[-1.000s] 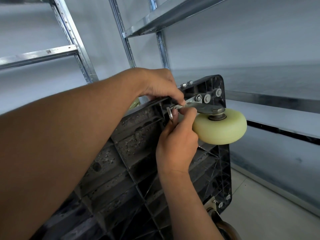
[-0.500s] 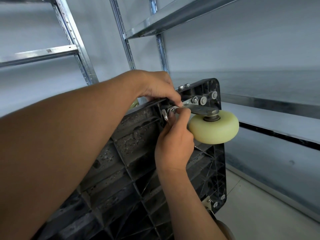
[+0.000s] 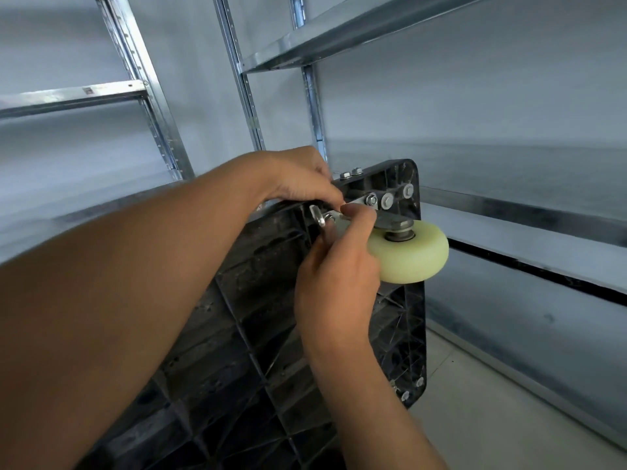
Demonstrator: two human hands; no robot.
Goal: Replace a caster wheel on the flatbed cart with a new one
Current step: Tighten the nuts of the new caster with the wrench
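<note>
- Black ribbed plastic flatbed cart (image 3: pixel 271 334): tipped up on edge, underside facing the camera, its far upper corner at centre frame.
- Pale cream round plastic caster wheel (image 3: pixel 412 254): at that upper corner of the cart underside, lying flat-side up on a steel axle stub, projecting out past the cart's right edge.
- Silver metal caster mounting plate (image 3: pixel 359 202): against the cart underside at the same corner, largely covered by fingers.
- Silver hex nut with washer (image 3: pixel 372 199): on the mounting plate; two more washered bolt heads (image 3: pixel 387 200) sit beside it toward the corner.
- Small silver washer-and-bolt hardware (image 3: pixel 319 215): at the plate's near end, between the two hands.
- Left hand (image 3: pixel 298 181): reaches over the cart's top edge, fingers curled down onto the rim and the plate; exact hold is hidden.
- Right hand (image 3: pixel 339 283): comes up from below, thumb and forefinger pinching the small hardware at the plate's near end, remaining fingers curled, back of hand touching the wheel.
- Second pair of bolt heads (image 3: pixel 412 390): at the cart's lower right corner.
- Galvanised steel shelving uprights and shelves (image 3: pixel 322 45): behind and right of the cart.
- Pale floor (image 3: pixel 509 418): lower right.
</note>
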